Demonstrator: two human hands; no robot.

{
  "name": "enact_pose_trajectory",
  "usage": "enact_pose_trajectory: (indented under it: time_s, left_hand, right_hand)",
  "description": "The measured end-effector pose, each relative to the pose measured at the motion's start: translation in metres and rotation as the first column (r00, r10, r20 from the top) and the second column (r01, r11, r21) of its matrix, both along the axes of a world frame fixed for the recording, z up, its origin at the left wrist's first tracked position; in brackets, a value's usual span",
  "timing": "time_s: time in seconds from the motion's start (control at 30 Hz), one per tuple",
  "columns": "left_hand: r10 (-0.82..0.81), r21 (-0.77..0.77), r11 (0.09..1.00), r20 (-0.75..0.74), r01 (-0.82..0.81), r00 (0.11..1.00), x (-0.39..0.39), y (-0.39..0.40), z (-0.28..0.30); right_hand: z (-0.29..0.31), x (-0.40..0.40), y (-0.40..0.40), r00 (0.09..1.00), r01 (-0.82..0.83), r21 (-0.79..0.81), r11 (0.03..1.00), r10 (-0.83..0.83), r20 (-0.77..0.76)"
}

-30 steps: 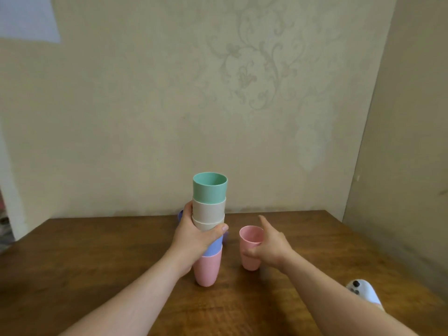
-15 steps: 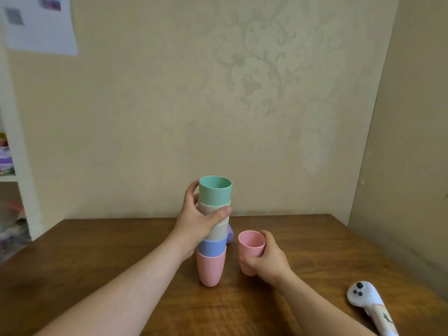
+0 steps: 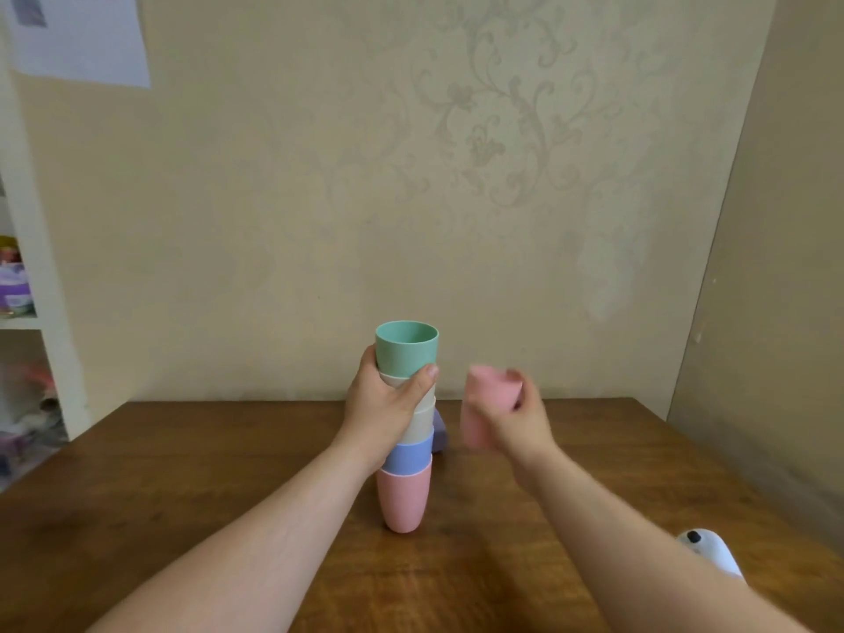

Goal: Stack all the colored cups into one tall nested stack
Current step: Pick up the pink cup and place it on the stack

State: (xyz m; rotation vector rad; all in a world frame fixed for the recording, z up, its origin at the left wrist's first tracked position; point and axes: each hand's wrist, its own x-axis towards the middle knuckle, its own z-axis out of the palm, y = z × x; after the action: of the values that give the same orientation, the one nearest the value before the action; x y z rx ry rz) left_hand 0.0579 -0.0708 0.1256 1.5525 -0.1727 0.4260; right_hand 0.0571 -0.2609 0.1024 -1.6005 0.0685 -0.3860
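Nearest the camera, two bare forearms reach forward over the wooden desk point(image 3: 182, 495). At the lower right edge, a white controller point(image 3: 710, 552) with a dark button lies on the desk, partly hidden behind the right forearm.

The left hand point(image 3: 388, 411) is wrapped around the upper middle of the nested stack point(image 3: 406, 427), thumb across the front just under the top cup and fingers curled round the far side. The stack stands upright on the desk, its long axis vertical and its mouth facing up: a pink cup point(image 3: 404, 500) at the bottom with its base on the wood, a blue cup point(image 3: 408, 456) in it, beige cups point(image 3: 422, 415) above, and a green cup point(image 3: 406, 347) on top.

The right hand point(image 3: 516, 422) is raised just right of the stack, clear of the desk, and closed around a loose pink cup point(image 3: 484, 411). The cup is motion-blurred; it looks roughly upright with the rim uppermost, tilted slightly.

Behind the stack, a purple object point(image 3: 439, 434) peeks out on the desk; what it is cannot be told. Beyond stand the patterned wall point(image 3: 456, 175) and, far left, a white shelf point(image 3: 27, 312).
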Motion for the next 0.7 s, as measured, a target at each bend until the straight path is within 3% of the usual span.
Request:
enact_pose_trajectory:
  time_s: [0.1, 0.27, 0.53, 0.7]
  left_hand:
    - [0.028, 0.049, 0.998, 0.029, -0.029, 0.999, -0.001, -0.005, 0.0]
    - [0.047, 0.063, 0.997, 0.027, -0.049, 0.999, -0.005, -0.008, 0.002]
    - [0.13, 0.126, 0.984, -0.036, -0.125, 0.991, 0.001, -0.01, 0.008]
    - [0.071, 0.155, 0.986, -0.045, -0.063, 0.996, -0.007, -0.012, -0.005]
  right_hand:
    - [0.083, 0.009, 0.011, 0.977, -0.034, 0.062, 0.998, 0.02, 0.214]
    - [0.149, -0.002, 0.04, 0.914, -0.185, -0.081, 0.979, 0.202, 0.353]
    - [0.096, 0.004, 0.074, 0.915, -0.23, -0.243, 0.942, 0.294, 0.276]
    - [0.066, 0.002, 0.075, 0.923, -0.255, -0.156, 0.954, 0.288, 0.253]
